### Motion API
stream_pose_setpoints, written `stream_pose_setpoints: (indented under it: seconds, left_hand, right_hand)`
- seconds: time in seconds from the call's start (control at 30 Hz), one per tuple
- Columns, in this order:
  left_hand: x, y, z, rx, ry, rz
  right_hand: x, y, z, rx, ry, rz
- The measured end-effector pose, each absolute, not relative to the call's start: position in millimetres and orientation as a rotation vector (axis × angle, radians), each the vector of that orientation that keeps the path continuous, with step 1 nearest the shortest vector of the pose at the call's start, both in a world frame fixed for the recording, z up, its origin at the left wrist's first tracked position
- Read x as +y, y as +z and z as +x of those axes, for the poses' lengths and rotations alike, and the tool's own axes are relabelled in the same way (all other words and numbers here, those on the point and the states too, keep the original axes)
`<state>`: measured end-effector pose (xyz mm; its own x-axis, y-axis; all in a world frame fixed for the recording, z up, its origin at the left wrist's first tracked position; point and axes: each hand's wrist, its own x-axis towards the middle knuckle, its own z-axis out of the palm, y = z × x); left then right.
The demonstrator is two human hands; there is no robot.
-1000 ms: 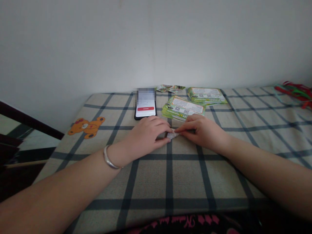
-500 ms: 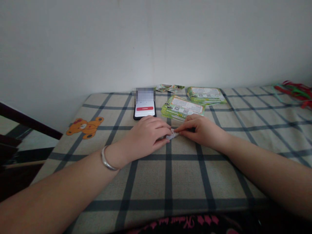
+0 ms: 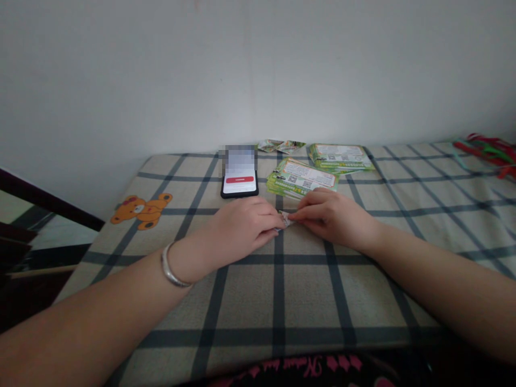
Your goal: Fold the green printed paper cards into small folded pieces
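Observation:
A small folded piece of printed paper [image 3: 285, 218] lies between my hands, low over the checked cloth, mostly covered by fingers. My left hand [image 3: 248, 224], with a silver bangle [image 3: 171, 267] on its wrist, pinches the paper's left side. From the right, my right hand [image 3: 332, 217] grips the other side between thumb and fingertips. Just beyond my right hand is a fanned stack of green-and-white printed leaflets [image 3: 300, 177]. A phone [image 3: 239, 183] with a lit screen stands past my left hand.
Behind lie a second leaflet stack [image 3: 342, 156] and folded paper pieces [image 3: 282, 145] against the wall [image 3: 161, 70]. Red and green strips [image 3: 489, 153] are at the far right. A bear picture [image 3: 142, 211] is on the checked cloth [image 3: 250, 301] near the table's left edge.
Both hands have shifted slightly, and less of the paper now shows between the fingers. My left wrist and bangle have moved a little left and down. The leaflets and phone have stayed put.

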<state>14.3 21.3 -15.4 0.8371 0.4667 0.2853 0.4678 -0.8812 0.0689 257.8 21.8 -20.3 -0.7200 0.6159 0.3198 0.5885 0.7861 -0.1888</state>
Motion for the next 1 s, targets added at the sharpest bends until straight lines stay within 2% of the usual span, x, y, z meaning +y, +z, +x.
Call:
stream_pose_setpoints:
  seconds: [0.13,0.37,0.73,1.0]
  left_hand:
    - [16.7,-11.1,15.4,-0.851,-0.424,-3.023]
    - [14.7,-9.0,16.4,-0.856,-0.376,-3.018]
    - [14.7,-11.7,14.5,-0.744,-0.379,-2.957]
    - [13.2,-13.5,17.5,-0.66,-0.297,-2.812]
  right_hand:
    - [15.8,-12.5,258.3,-2.721,-0.113,-0.793]
    - [12.7,-9.3,254.0,-2.779,-0.252,-0.685]
    - [18.0,-5.5,259.3,-2.761,-0.022,-0.76]
    - [10.2,1.7,251.4,-2.881,-0.333,-0.76]
